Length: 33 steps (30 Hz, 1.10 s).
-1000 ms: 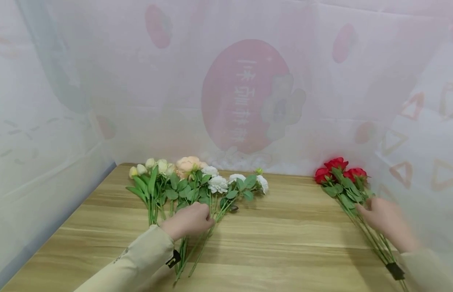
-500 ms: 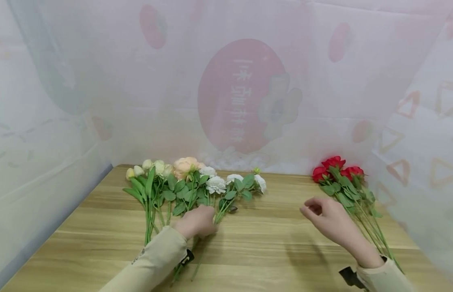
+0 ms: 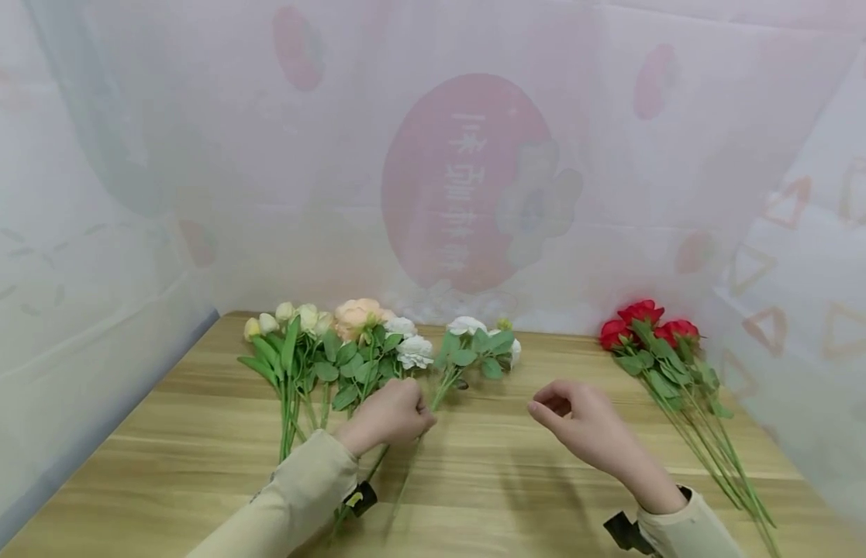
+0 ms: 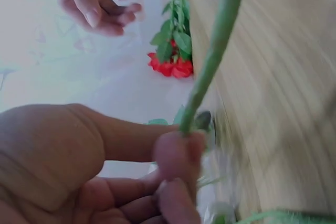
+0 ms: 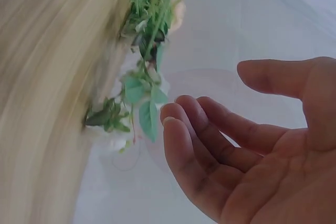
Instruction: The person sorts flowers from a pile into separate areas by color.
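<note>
My left hand (image 3: 391, 415) pinches the green stem (image 4: 212, 59) of a white flower spray between thumb and fingertips. The spray's white blooms (image 3: 467, 325) and leaves (image 3: 464, 356) stand a little apart from the bunch on the left. Over the middle right of the table hovers my right hand (image 3: 586, 426), its fingers loosely bent with nothing between them, as the right wrist view confirms. To its right lie several red roses (image 3: 642, 311), their long stems pointing toward me.
On the left of the wooden table (image 3: 195, 434) lie pale tulips (image 3: 267, 324), a peach bloom (image 3: 359, 314) and other white flowers (image 3: 414, 353), with stems toward me. A printed cloth (image 3: 321, 194) hangs behind the table and along both sides.
My right hand has left the red roses and moved left toward the middle. My left hand has shifted slightly right, drawing the white flower spray away from the bunch.
</note>
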Each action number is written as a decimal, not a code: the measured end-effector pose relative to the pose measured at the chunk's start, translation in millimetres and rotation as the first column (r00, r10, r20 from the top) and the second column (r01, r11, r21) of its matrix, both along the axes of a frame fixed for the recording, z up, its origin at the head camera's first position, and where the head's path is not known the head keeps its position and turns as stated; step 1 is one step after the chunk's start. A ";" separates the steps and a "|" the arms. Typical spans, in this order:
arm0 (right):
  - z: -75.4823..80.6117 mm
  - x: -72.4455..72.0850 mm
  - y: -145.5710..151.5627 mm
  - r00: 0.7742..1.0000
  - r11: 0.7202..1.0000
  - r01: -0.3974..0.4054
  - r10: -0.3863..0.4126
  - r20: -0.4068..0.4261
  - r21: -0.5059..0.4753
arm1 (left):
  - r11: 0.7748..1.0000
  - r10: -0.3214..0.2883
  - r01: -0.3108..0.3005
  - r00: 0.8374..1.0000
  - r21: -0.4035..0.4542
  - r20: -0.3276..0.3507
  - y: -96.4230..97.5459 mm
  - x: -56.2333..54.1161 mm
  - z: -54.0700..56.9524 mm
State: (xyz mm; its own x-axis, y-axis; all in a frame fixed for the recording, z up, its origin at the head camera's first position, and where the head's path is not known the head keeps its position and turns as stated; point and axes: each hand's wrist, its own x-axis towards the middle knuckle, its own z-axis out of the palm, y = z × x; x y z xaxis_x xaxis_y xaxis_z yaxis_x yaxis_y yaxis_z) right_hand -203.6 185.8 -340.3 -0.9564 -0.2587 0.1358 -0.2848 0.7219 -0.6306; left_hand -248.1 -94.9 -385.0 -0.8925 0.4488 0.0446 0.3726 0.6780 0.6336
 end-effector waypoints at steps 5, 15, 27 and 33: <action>-4.4 -0.5 -3.5 1.000 0.999 -0.021 0.021 0.015 -0.027 | 0.992 -0.008 0.012 0.999 0.128 -0.032 8.2 5.0 4.2; -5.6 2.5 -8.9 0.981 0.979 -0.133 0.153 0.122 -0.152 | 0.875 0.081 -0.082 0.996 0.477 0.022 33.1 22.7 5.3; -1.4 11.9 -18.2 0.985 0.956 -0.128 0.153 0.077 -0.263 | 0.757 0.157 -0.082 0.986 0.648 -0.058 49.6 41.4 1.6; 0.6 18.1 -23.3 0.984 0.945 -0.151 0.173 0.051 -0.290 | 0.751 0.131 -0.037 0.987 0.660 -0.094 57.3 49.5 -2.8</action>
State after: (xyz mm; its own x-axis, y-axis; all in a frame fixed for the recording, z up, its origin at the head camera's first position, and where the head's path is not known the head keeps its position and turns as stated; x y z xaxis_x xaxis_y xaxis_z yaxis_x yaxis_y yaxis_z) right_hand -185.5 162.5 -339.7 -0.9151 -0.3718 0.1560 -0.3269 0.4578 -0.8268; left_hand -198.6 -37.6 -387.8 -0.8905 0.1915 0.4128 0.4419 0.1474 0.8849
